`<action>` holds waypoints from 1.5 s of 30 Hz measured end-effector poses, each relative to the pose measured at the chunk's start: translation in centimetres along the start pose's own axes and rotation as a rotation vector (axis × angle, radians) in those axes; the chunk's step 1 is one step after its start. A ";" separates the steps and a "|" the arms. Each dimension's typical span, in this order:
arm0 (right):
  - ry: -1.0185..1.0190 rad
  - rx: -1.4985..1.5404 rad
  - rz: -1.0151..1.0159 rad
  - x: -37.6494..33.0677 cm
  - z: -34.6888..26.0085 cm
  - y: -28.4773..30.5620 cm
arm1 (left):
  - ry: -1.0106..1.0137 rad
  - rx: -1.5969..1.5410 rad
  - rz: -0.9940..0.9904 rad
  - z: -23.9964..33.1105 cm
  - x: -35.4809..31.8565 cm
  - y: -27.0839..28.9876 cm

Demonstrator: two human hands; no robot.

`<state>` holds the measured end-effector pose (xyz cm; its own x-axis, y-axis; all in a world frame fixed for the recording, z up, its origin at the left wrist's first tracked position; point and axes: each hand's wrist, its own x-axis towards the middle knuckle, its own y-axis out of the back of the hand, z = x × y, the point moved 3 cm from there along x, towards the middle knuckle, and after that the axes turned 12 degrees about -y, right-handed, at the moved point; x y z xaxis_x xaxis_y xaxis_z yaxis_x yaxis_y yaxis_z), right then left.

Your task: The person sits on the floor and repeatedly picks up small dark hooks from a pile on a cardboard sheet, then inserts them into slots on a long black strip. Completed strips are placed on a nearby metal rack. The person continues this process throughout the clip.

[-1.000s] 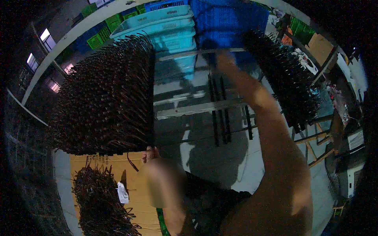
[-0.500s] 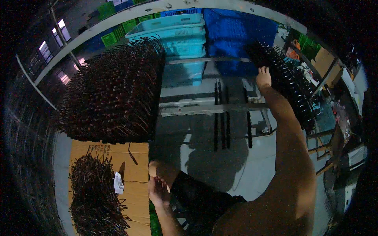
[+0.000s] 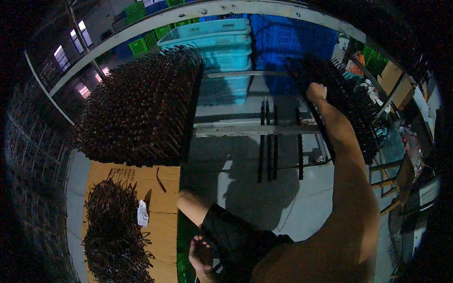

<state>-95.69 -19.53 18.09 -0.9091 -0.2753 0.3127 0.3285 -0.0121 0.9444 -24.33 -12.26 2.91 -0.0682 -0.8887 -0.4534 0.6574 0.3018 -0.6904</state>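
My right hand (image 3: 317,92) reaches far forward at the right and is closed on a long dark bar (image 3: 325,134). That bar runs along the left edge of a rack of dark bars with rows of short prongs (image 3: 356,101). My left hand (image 3: 201,254) is low, beside my bent knee, palm up with loosely curled fingers and nothing seen in it. To the left stands a large block of dark, thin, curved pieces in dense rows (image 3: 137,106). Nearer lies a loose heap of similar dark strips (image 3: 113,231) on a cardboard sheet (image 3: 163,236).
A white crumpled scrap (image 3: 142,213) and one loose strip (image 3: 161,180) lie on the cardboard. Several dark bars (image 3: 269,146) rest across a pale metal frame (image 3: 231,131). Stacked light-blue crates (image 3: 207,35) and blue crates (image 3: 292,40) stand behind.
My right hand has closed on the bar, whose edge now stands out to the left of the rack. My left hand has drawn back from the knee, toward me. The view has shifted slightly.
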 end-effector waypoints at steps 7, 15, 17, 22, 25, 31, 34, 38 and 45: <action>0.072 0.079 0.153 0.2 0.1 -0.2 | 0.026 0.093 -0.029 -1.2 -0.3 -0.4; 0.364 -0.672 0.208 -3.8 -2.1 -4.3 | 0.104 0.042 -0.038 -3.0 -0.1 0.9; 0.434 -0.771 0.262 -4.1 -2.1 -4.8 | 0.101 0.064 -0.036 -3.4 -0.1 1.1; 0.470 -0.425 0.297 -3.1 -1.4 -6.0 | 0.124 0.031 -0.026 -4.2 -0.2 1.3; 0.454 -0.209 0.390 -0.8 -1.8 -4.1 | 0.102 0.028 -0.038 -3.4 -0.6 1.0; 0.134 -0.038 -0.069 -0.7 -5.0 -1.5 | 0.067 0.036 -0.026 -3.1 -0.6 0.7; 0.247 0.128 -0.077 -2.3 -4.8 -1.4 | 0.063 0.072 0.005 -3.1 -1.2 0.3; 0.415 0.331 0.149 -7.5 -6.6 1.9 | 0.036 0.110 -0.024 -2.2 -1.7 1.5; 0.745 0.645 0.418 -17.0 -7.0 11.9 | -0.021 0.219 -0.034 -0.2 -2.7 0.3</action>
<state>-74.59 -21.75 23.27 -0.2987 -0.6600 0.6894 0.1820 0.6697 0.7200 -24.09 -9.72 3.75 -0.0785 -0.9047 -0.4188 0.8026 0.1918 -0.5648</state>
